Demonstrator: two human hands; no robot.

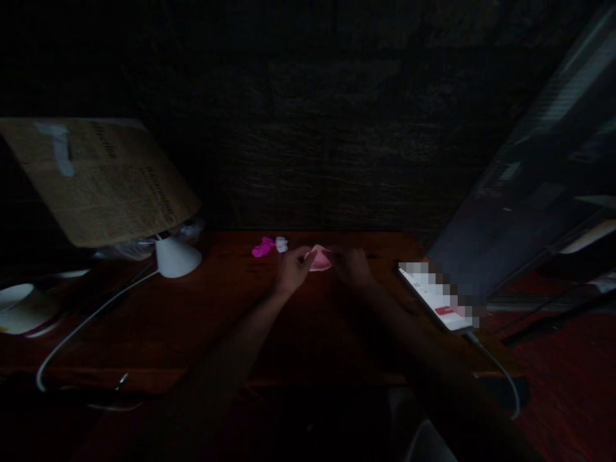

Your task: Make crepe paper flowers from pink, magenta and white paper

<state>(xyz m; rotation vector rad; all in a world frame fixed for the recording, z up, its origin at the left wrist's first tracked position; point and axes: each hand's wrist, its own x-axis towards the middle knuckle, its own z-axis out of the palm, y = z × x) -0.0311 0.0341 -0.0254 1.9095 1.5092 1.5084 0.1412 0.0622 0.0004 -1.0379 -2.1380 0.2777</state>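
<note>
Both hands meet over the middle of a dark wooden table [308,321]. Between them is a small, thin pink sheet [319,259], paper or cloth; I cannot tell which. The fingers of my left hand [291,268] pinch its left side. At its right side, my right hand [355,266] is in deep shadow, its fingertips closed on the edge. Just beyond my left hand lie a crumpled magenta piece [263,248] and a smaller crumpled white piece [282,244], close beside each other.
A lamp with a newsprint shade [120,179] and white base [177,258] stands at the left, its cord crossing the table. Nearer is a white cup [26,311]. A lit phone [436,298] with a cable lies at the right. Behind is a dark wall [308,147].
</note>
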